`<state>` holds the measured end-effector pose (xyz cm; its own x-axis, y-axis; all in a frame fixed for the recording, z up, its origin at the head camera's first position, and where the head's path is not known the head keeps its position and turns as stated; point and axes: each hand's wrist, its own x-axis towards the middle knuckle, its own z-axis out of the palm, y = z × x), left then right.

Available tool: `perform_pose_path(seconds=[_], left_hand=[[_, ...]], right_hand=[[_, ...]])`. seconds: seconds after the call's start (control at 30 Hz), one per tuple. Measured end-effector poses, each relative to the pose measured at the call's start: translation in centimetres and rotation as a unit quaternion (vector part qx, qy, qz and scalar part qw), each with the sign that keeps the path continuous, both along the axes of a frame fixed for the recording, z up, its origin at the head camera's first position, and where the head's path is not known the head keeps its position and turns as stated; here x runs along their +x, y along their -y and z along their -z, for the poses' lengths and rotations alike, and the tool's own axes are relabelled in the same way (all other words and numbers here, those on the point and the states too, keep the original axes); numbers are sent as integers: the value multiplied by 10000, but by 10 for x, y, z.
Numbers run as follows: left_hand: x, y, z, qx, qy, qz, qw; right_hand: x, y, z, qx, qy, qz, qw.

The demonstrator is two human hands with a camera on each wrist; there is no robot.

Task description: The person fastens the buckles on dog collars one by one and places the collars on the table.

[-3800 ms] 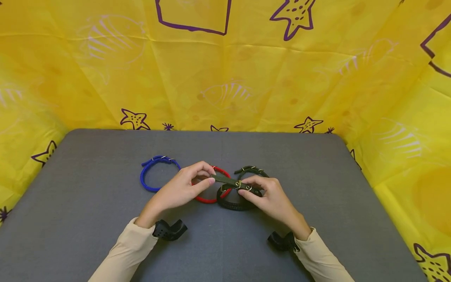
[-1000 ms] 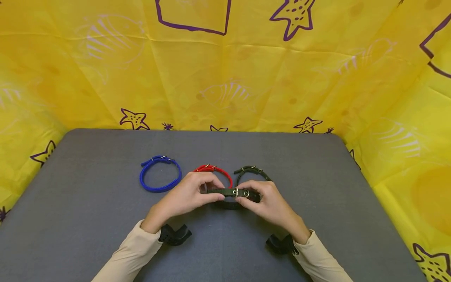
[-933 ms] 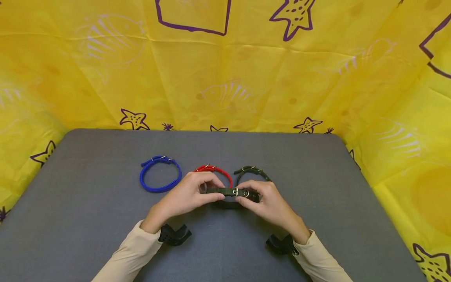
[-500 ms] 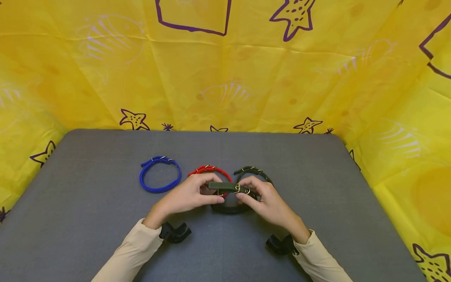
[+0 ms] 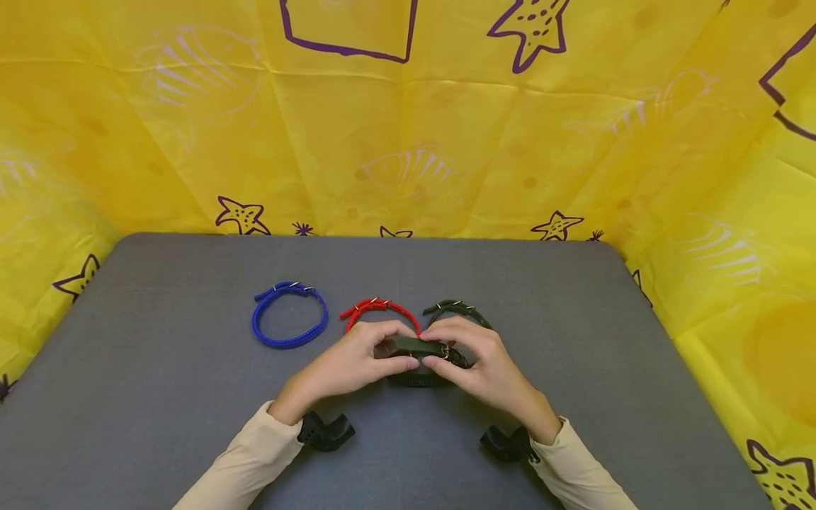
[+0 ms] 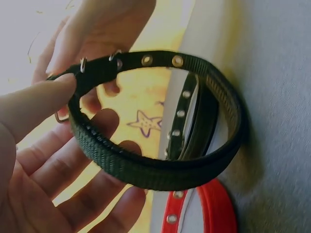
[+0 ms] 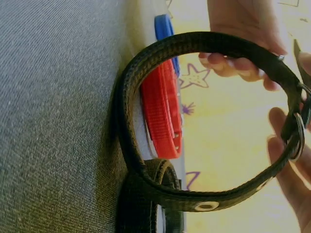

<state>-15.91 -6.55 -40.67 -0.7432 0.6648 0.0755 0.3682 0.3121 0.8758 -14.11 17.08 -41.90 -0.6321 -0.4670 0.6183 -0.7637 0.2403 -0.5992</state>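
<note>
Both hands hold a dark green buckled collar point(image 5: 417, 346), its loop standing up close over the grey table. My left hand point(image 5: 357, 360) has its thumb and fingers about the strap on the left of the loop. At the metal buckle and ring, my right hand point(image 5: 482, 352) grips the collar between thumb and fingers. Metal eyelets point(image 6: 177, 61) line part of the strap in the left wrist view. In the right wrist view the collar point(image 7: 127, 92) shows as a rounded loop. The fingertips of the two hands nearly meet, and fingers hide parts of the strap.
Behind the hands lie a red collar point(image 5: 375, 304) and a second dark green collar point(image 5: 455, 306), both partly hidden. A blue collar point(image 5: 287, 344) rests to their left. The grey table point(image 5: 159, 340) backs onto a yellow patterned cloth point(image 5: 408, 127).
My left hand has shifted right toward my right hand. The strap's free end, earlier sticking out left of the buckle, now sits mostly between the hands. The other collars have stayed put.
</note>
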Motion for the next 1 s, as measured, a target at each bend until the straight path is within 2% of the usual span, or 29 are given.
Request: perform_pose_path(seconds=[0.1, 0.3, 0.53, 0.8, 1.0], left_hand=[[3, -4, -1, -21, -3, -20, 10000], [5, -6, -2, -85, -69, -204, 9997], [7, -9, -2, -113, -370, -411, 9984], [11, -10, -1, -299, -655, -564, 9958], [13, -12, -3, -483, -920, -645, 9925]], right_hand=[[-1, 1, -2, -152, -331, -57, 9993], [-2, -3, -2, 63, -454, 60, 9989], [-4, -6, -1, 280, -582, 250, 9976], [-9, -10, 5, -61, -360, 175, 9992], [-10, -11, 6, -40, -162, -3, 9999]])
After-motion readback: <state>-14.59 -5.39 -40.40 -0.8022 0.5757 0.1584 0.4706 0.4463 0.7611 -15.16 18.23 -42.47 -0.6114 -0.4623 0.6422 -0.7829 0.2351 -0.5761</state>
